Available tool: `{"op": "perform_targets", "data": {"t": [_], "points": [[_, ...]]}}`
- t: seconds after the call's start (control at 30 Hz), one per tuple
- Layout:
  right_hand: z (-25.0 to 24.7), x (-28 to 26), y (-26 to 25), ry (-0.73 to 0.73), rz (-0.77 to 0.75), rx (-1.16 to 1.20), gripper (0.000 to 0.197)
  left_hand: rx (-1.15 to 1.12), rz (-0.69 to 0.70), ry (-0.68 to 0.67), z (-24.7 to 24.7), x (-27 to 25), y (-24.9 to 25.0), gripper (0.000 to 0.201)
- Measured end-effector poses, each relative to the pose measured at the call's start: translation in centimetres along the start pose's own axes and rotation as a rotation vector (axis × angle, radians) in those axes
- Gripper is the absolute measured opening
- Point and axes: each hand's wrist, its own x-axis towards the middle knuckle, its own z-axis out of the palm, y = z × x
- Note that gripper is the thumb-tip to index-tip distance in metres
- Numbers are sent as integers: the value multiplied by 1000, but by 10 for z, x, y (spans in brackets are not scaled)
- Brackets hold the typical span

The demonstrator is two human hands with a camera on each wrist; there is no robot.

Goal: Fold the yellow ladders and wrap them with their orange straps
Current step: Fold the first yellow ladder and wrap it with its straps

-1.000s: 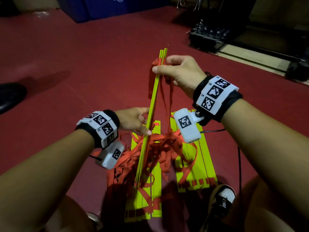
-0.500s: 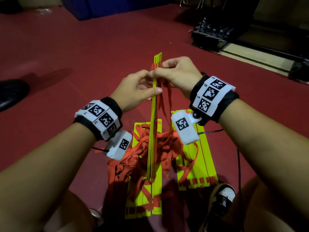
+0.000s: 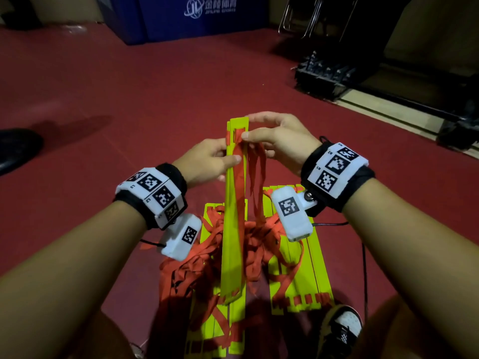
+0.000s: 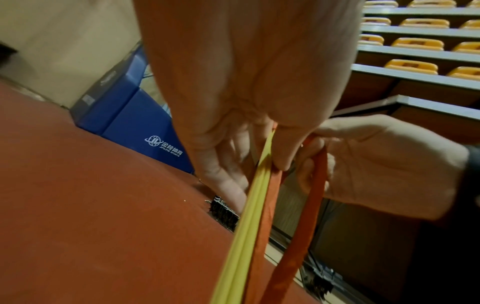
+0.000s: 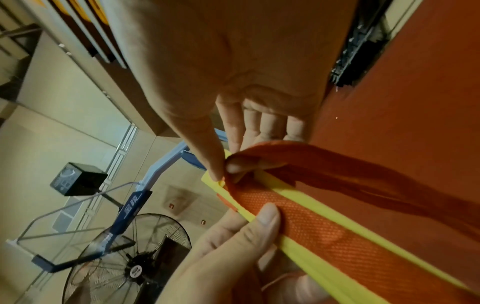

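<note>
I hold a bundle of yellow ladder slats [image 3: 233, 229] upright over the red floor, its flat face towards me. My left hand [image 3: 223, 161] grips the bundle just below its top, thumb across the front. At the top end my right hand [image 3: 248, 126] pinches an orange strap [image 3: 239, 177] against the slats; the strap runs down the bundle's face. Loose orange straps [image 3: 248, 244] lie tangled below. In the right wrist view the strap [image 5: 311, 226] lies flat on the yellow slats [image 5: 337, 216]. The left wrist view shows the slats [image 4: 246, 226] edge-on.
Two flat stacks of yellow slats lie on the floor, one left [image 3: 220, 332] and one right [image 3: 300, 281]. My shoe [image 3: 342, 327] and a black cable [image 3: 365, 268] are at lower right. A blue padded box [image 3: 194, 19] and black rack [image 3: 326, 76] stand far off.
My left hand slid up from the bundle's middle to just under the top. The bundle turned from edge-on to face-on. The right hand stayed at the top end.
</note>
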Motion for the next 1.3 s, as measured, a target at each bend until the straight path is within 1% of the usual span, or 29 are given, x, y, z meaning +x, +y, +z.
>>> {"op": "perform_targets", "data": {"t": [0.1,0.2,0.27,0.37,0.5,0.6,0.73,0.87,0.93,1.1,1.2,1.3], "points": [[1,-2,0,-8,-46,6,28,-47,-33,-33,-1,-1,1,15],[2,0,0,2,-71,27,30,-89,-57,-17,-5,-2,1,41],[1,2,0,-7,-96,18,30,-106,-30,-52,-5,-5,4,51],[0,4,0,-15,-134,22,31,-119,-12,-77,-6,-10,9,45],[3,6,2,14,-167,-40,29,-181,-45,-26,-11,-9,8,35],[5,8,8,41,-172,-137,21,-147,-31,8,-14,-9,8,28],[6,5,10,-3,-151,-238,8,-171,-12,32,-15,-8,8,21],[5,9,13,31,-143,-338,25,-232,-36,73,-16,-6,10,16],[4,10,13,50,-139,-333,28,-237,-54,85,-15,-4,11,17],[2,10,14,81,-194,-382,29,-238,-73,136,-14,1,9,18],[1,9,13,80,-224,-380,32,-235,-73,156,-14,2,10,15],[1,9,10,46,-219,-337,25,-229,-71,171,-14,2,11,13]]}}
